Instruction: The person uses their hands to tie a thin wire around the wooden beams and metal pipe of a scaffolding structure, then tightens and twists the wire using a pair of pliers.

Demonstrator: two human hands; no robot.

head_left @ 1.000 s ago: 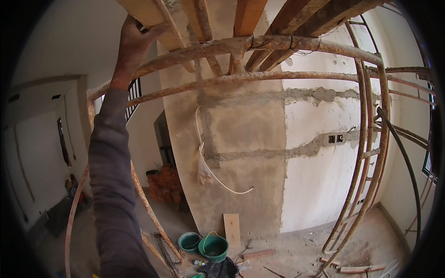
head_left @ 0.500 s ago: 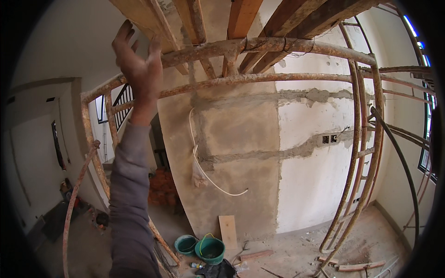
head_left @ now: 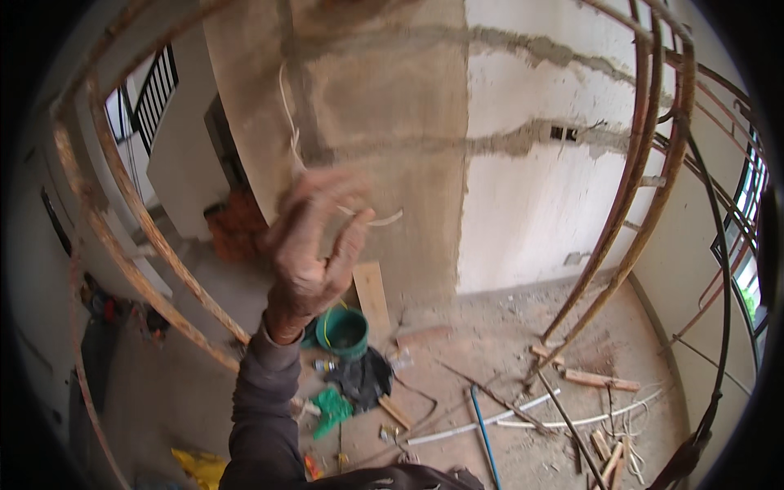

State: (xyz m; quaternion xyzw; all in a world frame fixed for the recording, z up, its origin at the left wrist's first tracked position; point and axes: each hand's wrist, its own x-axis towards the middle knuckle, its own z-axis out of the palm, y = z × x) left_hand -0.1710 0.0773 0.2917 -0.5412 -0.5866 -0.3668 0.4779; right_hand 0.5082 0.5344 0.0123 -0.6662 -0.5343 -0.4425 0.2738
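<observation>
One left hand [head_left: 309, 255] fills the middle left of the frame, its fingers [head_left: 327, 184] loosely curled and blurred, the thumb standing apart; nothing shows in their grasp. Behind them in view hangs the white cable [head_left: 292, 132], nearest by line of sight, though contact cannot be told. Whether the dim brown shape [head_left: 684, 461] at the lower right edge is the right hand cannot be told either. A hasty reach could scrape bare skin on the rust-pitted scaffold tubes [head_left: 670, 184] at either side, or hook the thin cable and tug it loose. A careless step could roll on the slick blue pipe [head_left: 485, 433] or white conduit [head_left: 457, 430] at lower centre. Below the wrist sits a round green plastic bucket [head_left: 349, 352], near a flat wooden board [head_left: 371, 294] and crumpled black sheeting [head_left: 363, 380]. Farther out, coarse brown plaster [head_left: 392, 98] meets chalky white wall [head_left: 531, 212], both crossed by rough cement bands [head_left: 523, 139].
</observation>
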